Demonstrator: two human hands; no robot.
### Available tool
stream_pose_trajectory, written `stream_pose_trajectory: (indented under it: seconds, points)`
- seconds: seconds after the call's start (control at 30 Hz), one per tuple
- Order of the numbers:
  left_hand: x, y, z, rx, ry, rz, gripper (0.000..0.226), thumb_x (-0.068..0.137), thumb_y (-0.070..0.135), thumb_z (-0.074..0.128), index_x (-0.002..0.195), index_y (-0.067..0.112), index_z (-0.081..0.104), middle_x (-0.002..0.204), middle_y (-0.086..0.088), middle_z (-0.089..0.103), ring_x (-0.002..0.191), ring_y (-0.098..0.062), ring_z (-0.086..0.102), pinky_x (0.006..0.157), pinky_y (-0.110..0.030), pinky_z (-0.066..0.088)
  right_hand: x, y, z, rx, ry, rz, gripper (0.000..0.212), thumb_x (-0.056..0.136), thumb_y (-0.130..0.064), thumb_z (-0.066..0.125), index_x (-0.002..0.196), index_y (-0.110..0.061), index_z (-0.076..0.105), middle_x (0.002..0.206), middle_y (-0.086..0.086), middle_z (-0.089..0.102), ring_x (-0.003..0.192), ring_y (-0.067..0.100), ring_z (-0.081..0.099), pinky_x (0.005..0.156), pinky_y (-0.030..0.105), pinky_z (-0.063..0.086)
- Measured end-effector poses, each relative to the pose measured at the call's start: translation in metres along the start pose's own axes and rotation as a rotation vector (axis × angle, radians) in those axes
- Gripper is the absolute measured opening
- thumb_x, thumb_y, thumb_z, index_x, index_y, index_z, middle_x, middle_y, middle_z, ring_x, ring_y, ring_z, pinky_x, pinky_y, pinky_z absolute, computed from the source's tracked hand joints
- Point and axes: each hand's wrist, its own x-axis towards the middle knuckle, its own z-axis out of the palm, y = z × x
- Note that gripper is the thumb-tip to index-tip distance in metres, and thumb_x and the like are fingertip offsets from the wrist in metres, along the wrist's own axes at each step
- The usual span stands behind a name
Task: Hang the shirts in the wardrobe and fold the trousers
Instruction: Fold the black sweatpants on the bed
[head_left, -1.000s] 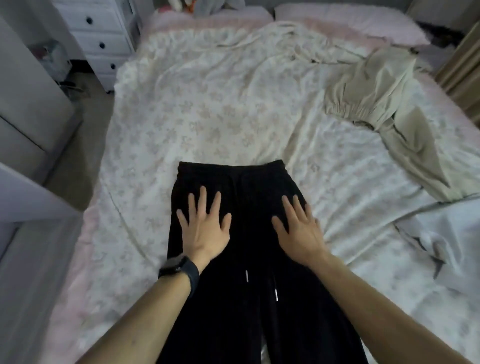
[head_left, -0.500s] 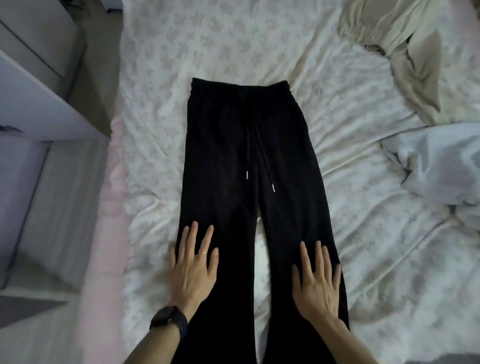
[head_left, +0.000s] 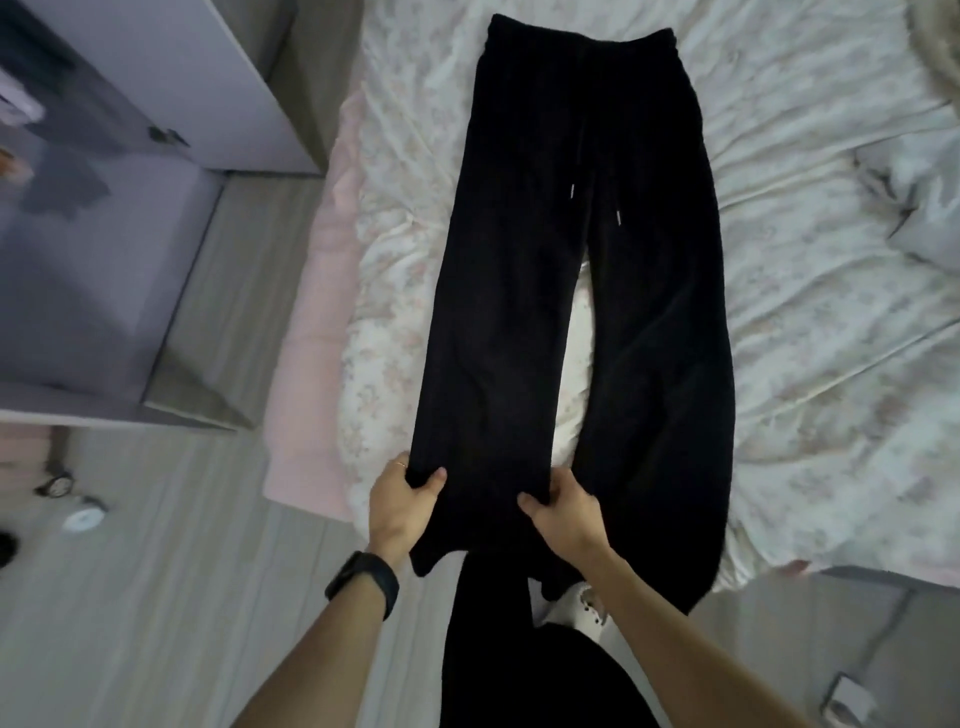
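The trousers (head_left: 545, 312) are plain black all over. The two little tips (head_left: 572, 191) on their cord are white. The bed cover (head_left: 805, 338) is white with small, faint pink flowers. Under it a plain pink layer (head_left: 311, 322) shows along the side of the bed. The floor (head_left: 156, 597) is pale grey with long board lines. The wardrobe (head_left: 93, 260) looks light purple-grey. The watch (head_left: 363, 582) on the left wrist is black. A crumpled cloth (head_left: 924, 208) at the right edge is plain light grey. The shoe (head_left: 576, 608) down below is white with small dark dots.
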Motion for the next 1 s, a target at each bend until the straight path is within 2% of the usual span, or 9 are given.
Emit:
stream_pose_trajectory:
  seconds: [0.13,0.23,0.37,0.5,0.63,0.73,0.8,0.87,1.0]
  points:
    - [-0.014,-0.040,-0.007,0.072,-0.182,-0.075,0.030,0.091,0.035,0.072,0.118,0.028,0.062,0.107,0.012,0.070,0.098,-0.011,0.064,0.079,-0.020,0.045,-0.011,0.024,0.016,-0.174,-0.166,0.115,0.034,0.092,-0.042,0.066,0.122,-0.025,0.063,0.098,-0.006,0.067,0.097,0.018,0.064,0.076,0.025,0.047]
    - [-0.026,-0.068,-0.010,0.116,-0.261,-0.069,0.035,0.090,0.033,0.074,0.122,0.024,0.063,0.108,0.009,0.071,0.100,-0.013,0.066,0.081,-0.021,0.047,-0.025,0.038,0.032,-0.133,-0.139,0.129,0.024,0.095,-0.038,0.064,0.115,-0.025,0.064,0.092,-0.007,0.069,0.080,0.010,0.064,0.063,0.020,0.048]
    - [-0.033,-0.103,-0.023,0.099,-0.169,-0.016,0.028,0.098,0.027,0.064,0.125,0.024,0.062,0.111,0.007,0.070,0.106,-0.018,0.067,0.089,-0.026,0.050,-0.042,0.055,0.053,-0.059,0.093,0.120,0.018,0.100,-0.035,0.057,0.103,-0.018,0.062,0.080,-0.005,0.067,0.070,0.007,0.061,0.051,0.015,0.041]
    - [-0.034,-0.123,-0.032,0.223,-0.104,0.040,0.036,0.102,0.031,0.056,0.136,0.023,0.054,0.115,0.001,0.071,0.105,-0.025,0.068,0.092,-0.037,0.055,-0.060,0.067,0.077,0.032,0.204,0.183,0.025,0.101,-0.042,0.056,0.103,-0.017,0.062,0.082,-0.007,0.067,0.082,0.017,0.066,0.059,0.023,0.043]
    - [-0.033,-0.124,-0.027,0.181,-0.072,0.120,0.029,0.099,0.029,0.059,0.118,0.024,0.037,0.091,0.008,0.067,0.081,-0.020,0.069,0.075,-0.043,0.058,-0.058,0.067,0.105,0.075,0.074,0.153,0.023,0.094,-0.043,0.065,0.098,-0.020,0.067,0.085,-0.003,0.073,0.083,0.017,0.069,0.077,0.039,0.057]
    - [-0.039,-0.134,-0.026,0.283,0.027,0.249,0.033,0.099,0.032,0.059,0.110,0.027,0.028,0.082,0.007,0.063,0.066,-0.022,0.065,0.058,-0.042,0.055,-0.067,0.073,0.115,0.081,0.117,0.159,0.020,0.095,-0.044,0.061,0.095,-0.025,0.068,0.081,-0.003,0.072,0.080,0.016,0.068,0.081,0.042,0.058]
    - [-0.039,-0.137,-0.027,0.405,0.096,0.352,0.026,0.099,0.031,0.059,0.104,0.023,0.035,0.078,0.002,0.061,0.058,-0.027,0.061,0.048,-0.035,0.045,-0.075,0.077,0.117,0.073,0.154,0.157,0.024,0.096,-0.046,0.060,0.088,-0.023,0.065,0.076,-0.001,0.070,0.075,0.016,0.067,0.078,0.042,0.057]
    - [-0.036,-0.142,-0.026,0.506,0.147,0.464,0.018,0.097,0.021,0.063,0.097,0.014,0.047,0.083,-0.005,0.060,0.055,-0.031,0.058,0.047,-0.031,0.035,-0.079,0.079,0.116,0.057,0.168,0.162,0.028,0.097,-0.047,0.059,0.082,-0.023,0.061,0.072,0.000,0.066,0.070,0.015,0.064,0.075,0.042,0.056]
    - [-0.025,-0.140,-0.017,0.500,0.134,0.372,0.007,0.099,0.018,0.058,0.104,0.014,0.058,0.103,-0.008,0.062,0.076,-0.036,0.063,0.057,-0.035,0.040,-0.076,0.081,0.109,0.038,0.165,0.157,0.022,0.097,-0.045,0.060,0.084,-0.027,0.061,0.077,-0.004,0.068,0.075,0.014,0.065,0.073,0.038,0.055]
